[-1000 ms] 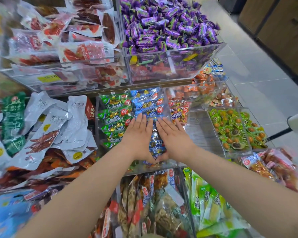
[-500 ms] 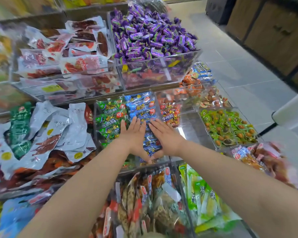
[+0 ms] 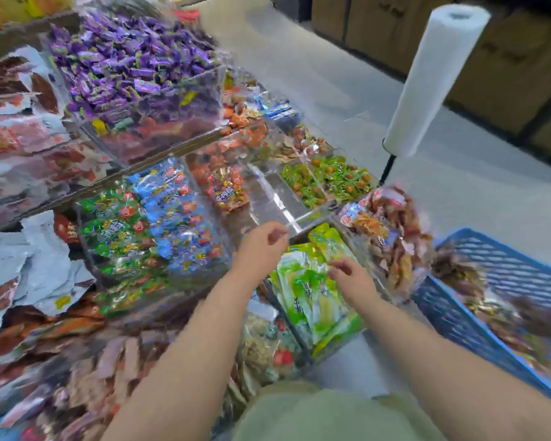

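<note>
Right hand (image 3: 352, 280) moved over green packets (image 3: 303, 291) lying front-to-back.

Green packs (image 3: 306, 294): lime and yellow-green pouches with clear windows. The print is too blurred to read. They're stacked on edge in a clear bin at the front of the display, leaning back with tops pointing up and away. Right hand (image 3: 352, 278) is over the upper part of the stack, fingers relaxed. Can't resolve whether it's touching them or just above.

Blue packs (image 3: 178, 214): small shiny blue wrappers with red spots, piled loose in a clear bin up-left of the green packs, one tier back. Left hand (image 3: 261, 246) is just right of that bin and off the pile, fingers curled.
</note>
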Tool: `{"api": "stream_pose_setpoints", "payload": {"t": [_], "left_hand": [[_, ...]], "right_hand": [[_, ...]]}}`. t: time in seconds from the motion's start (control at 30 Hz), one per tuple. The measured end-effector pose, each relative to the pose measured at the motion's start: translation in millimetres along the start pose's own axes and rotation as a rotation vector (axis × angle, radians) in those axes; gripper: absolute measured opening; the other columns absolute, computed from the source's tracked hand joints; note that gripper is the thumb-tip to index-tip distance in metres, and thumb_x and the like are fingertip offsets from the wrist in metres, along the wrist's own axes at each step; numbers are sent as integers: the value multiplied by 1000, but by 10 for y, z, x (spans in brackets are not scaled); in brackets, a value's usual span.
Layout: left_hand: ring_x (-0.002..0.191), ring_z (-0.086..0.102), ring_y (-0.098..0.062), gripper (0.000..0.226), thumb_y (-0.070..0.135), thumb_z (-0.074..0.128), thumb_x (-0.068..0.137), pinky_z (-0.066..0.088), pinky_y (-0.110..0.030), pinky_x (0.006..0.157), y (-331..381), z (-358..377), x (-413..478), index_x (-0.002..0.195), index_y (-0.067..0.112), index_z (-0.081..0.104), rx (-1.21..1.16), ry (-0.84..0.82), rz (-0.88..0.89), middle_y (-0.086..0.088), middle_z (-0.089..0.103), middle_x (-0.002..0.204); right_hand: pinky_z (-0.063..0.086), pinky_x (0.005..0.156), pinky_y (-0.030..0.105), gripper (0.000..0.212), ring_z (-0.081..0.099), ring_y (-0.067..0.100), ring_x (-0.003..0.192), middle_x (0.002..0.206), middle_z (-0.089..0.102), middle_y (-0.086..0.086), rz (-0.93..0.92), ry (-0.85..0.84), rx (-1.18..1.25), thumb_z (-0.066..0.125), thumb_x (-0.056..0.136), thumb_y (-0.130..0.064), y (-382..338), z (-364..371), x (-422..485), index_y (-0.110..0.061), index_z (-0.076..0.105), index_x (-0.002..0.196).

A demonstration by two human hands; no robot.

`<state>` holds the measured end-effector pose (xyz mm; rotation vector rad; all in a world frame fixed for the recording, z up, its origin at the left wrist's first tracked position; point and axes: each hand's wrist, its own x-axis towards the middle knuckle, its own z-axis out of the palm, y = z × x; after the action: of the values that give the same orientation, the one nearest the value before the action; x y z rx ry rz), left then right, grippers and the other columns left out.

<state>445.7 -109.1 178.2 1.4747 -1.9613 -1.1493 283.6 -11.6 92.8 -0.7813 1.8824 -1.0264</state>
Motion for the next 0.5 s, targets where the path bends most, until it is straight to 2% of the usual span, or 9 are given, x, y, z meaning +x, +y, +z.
{"api": "stream_pose_setpoints", "payload": {"t": [0.07,0.13,0.2,0.27,0.37,0.4,0.47,0.5], "left_hand": [[74,55,-18,2,18,64,87,47,-27,71,12,545,-88,87,17,62,-81,-175,-119,-5,58,80],[66,55,-14,13,24,57,92,46,-22,59,12,1062,-247,80,20,54,-98,-355,-322,-5,57,81],[60,50,-12,24,21,45,98,37,-21,54,-15,1529,-451,75,20,50,-131,-510,-531,-1,53,73],[56,45,-12,25,20,40,99,30,-22,53,-57,1900,-683,74,20,45,-137,-634,-695,0,47,69],[58,46,-12,20,23,44,98,32,-23,53,-136,2345,-997,79,20,48,36,-758,-772,-1,49,72],[55,44,-12,21,21,45,98,32,-22,50,-158,2474,-1079,77,19,48,83,-775,-772,-1,48,69],[50,41,-13,24,14,45,97,31,-19,46,-179,2727,-1190,73,16,46,160,-780,-747,-4,46,65],[51,43,-13,25,12,45,97,33,-20,46,-140,2835,-1214,72,15,47,222,-784,-718,-4,48,65]], "right_hand": [[41,69,22,12,55,16,79,86,60,4,171,40,-28,57,88,-8,436,-401,-147,-7,66,97],[38,58,25,14,52,19,72,76,54,9,319,21,-84,52,90,-6,886,-833,-383,-1,66,92],[36,50,22,24,48,17,60,72,52,7,534,10,-78,48,92,-9,1333,-1267,-722,6,62,104],[38,54,24,33,50,19,67,85,54,9,724,16,-20,46,95,-13,1785,-1655,-1142,6,55,120],[41,59,30,33,52,27,81,96,54,14,953,153,115,50,94,-16,2368,-2101,-1802,3,54,121],[42,59,32,28,52,28,79,92,54,15,1003,195,159,52,93,-13,2516,-2218,-1995,3,55,116],[38,53,31,8,47,25,63,76,50,13,1093,253,248,51,92,-4,2745,-2383,-2286,3,54,95],[34,50,28,7,42,22,56,70,46,12,1121,269,287,49,92,-1,2813,-2446,-2376,1,52,86]]}}
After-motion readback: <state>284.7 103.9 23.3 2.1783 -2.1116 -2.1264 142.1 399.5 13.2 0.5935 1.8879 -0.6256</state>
